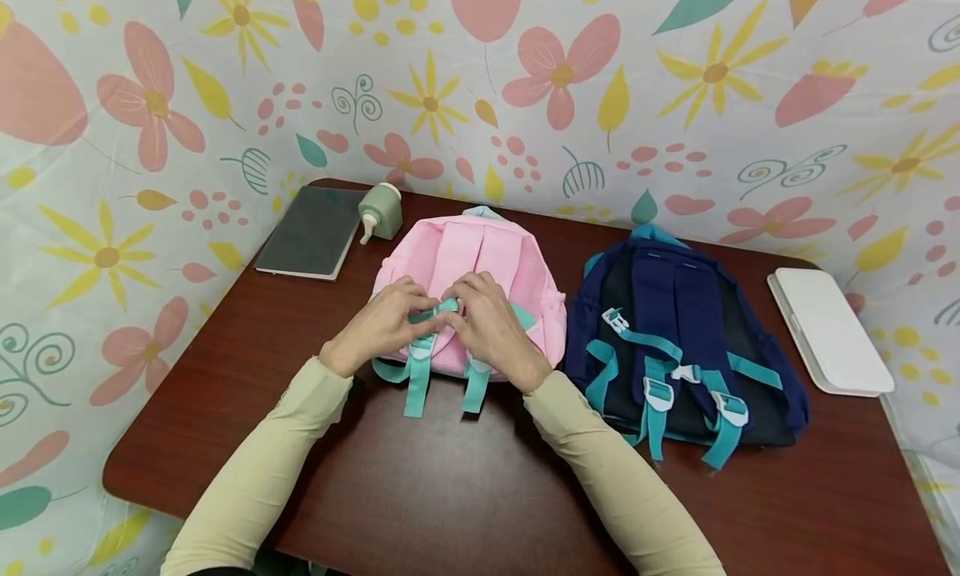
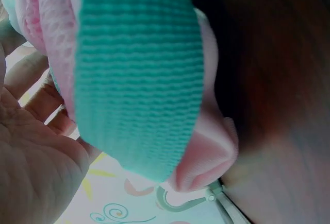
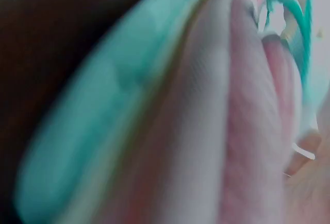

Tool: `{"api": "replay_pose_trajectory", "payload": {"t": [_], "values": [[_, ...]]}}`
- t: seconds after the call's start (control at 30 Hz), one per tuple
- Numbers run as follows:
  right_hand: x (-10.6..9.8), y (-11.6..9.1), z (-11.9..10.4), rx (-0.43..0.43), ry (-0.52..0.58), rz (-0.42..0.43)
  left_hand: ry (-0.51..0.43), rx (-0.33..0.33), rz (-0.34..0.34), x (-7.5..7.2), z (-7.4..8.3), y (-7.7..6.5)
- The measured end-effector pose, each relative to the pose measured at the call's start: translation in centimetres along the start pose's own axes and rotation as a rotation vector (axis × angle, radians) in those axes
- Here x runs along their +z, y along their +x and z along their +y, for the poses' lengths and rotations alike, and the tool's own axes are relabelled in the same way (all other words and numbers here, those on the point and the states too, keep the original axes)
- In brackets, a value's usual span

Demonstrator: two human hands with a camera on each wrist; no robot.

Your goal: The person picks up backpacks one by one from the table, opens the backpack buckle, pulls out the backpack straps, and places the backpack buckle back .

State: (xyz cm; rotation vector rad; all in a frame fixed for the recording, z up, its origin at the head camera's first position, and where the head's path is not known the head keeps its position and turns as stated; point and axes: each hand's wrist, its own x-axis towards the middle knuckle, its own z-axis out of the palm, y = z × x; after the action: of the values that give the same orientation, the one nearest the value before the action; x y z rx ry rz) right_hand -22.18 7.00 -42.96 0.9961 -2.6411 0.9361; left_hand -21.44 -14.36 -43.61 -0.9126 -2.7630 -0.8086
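A pink backpack (image 1: 480, 247) lies on the table with its padded shoulder straps facing up. Over its lower middle, my left hand (image 1: 384, 322) and my right hand (image 1: 495, 330) meet, each pinching part of a teal chest strap (image 1: 448, 305). Fingers partly hide the strap's buckle. Two teal webbing tails (image 1: 417, 388) hang from white adjusters toward the table's front. In the left wrist view, a wide teal band (image 2: 139, 80) crosses in front of the pink mesh, beside my palm. The right wrist view is blurred, with pink fabric (image 3: 252, 105) filling its middle.
A navy backpack (image 1: 678, 293) with teal straps and white buckles lies close on the right. Beyond it sits a white flat case (image 1: 831, 330). A dark notebook (image 1: 311, 230) and a green pump bottle (image 1: 382, 209) are at back left. A flowered cloth (image 1: 450, 101) hangs behind the table.
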Motion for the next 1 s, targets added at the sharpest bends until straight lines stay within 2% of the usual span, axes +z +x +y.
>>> {"api": "replay_pose_trajectory", "payload": {"t": [0.13, 0.2, 0.33, 0.5, 0.67, 0.9, 1.0], "values": [[-0.3, 0.22, -0.13, -0.033, -0.134, -0.056, 0.047, 0.011, -0.001, -0.02, 0.15, 0.18], [-0.31, 0.25, -0.15, -0.045, -0.163, -0.072, 0.051, 0.013, 0.004, -0.01, 0.19, 0.18], [-0.11, 0.09, -0.08, -0.038, -0.13, -0.063, 0.028, 0.006, 0.011, 0.06, 0.16, -0.01], [0.06, -0.13, -0.03, -0.026, -0.04, -0.007, -0.004, 0.004, 0.019, 0.08, 0.08, -0.15], [0.22, -0.25, 0.11, -0.007, 0.031, 0.031, 0.01, -0.01, -0.002, 0.13, 0.13, -0.07], [-0.25, 0.3, -0.15, -0.013, -0.108, -0.081, 0.077, -0.005, -0.019, -0.14, 0.44, 0.06], [-0.17, 0.27, -0.13, -0.024, -0.102, -0.079, 0.065, -0.01, -0.016, -0.16, 0.49, 0.04]]}}
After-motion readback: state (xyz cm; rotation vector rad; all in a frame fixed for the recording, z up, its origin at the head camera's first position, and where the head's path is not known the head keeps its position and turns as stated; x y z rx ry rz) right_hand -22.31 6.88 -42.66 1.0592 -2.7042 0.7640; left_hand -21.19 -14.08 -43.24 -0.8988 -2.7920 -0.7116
